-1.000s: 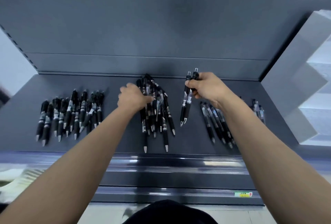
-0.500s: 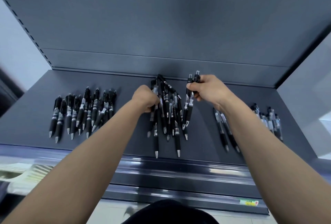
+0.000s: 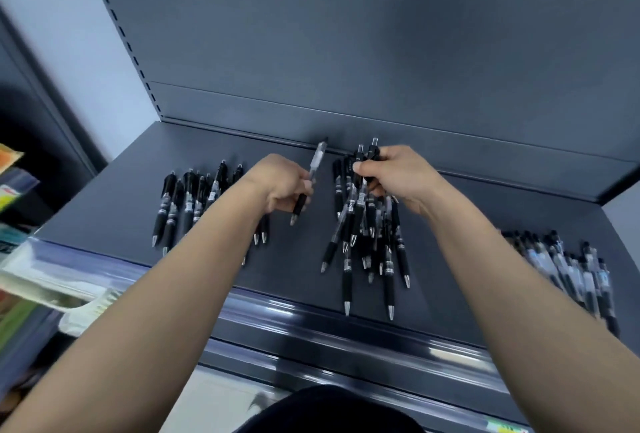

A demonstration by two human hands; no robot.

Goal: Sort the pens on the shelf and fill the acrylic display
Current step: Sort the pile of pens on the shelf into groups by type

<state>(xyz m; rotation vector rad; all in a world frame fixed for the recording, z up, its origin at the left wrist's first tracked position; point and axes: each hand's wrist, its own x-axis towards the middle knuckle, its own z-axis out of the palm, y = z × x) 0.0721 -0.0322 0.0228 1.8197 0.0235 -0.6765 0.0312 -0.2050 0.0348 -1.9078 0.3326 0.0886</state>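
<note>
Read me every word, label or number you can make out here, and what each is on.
None is readable.
Labels on the middle pile of pens: too small and blurred.
Pen in the left hand, pens in the right hand: no legible print.
Sticker on the lower rail: blurred, cut off.
Packages at left: blurred.

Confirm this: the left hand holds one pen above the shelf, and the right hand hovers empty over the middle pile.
Wrong on the right hand: the head view shows it gripping two pens over the middle pile. The left hand does hold one pen above the shelf.
</note>
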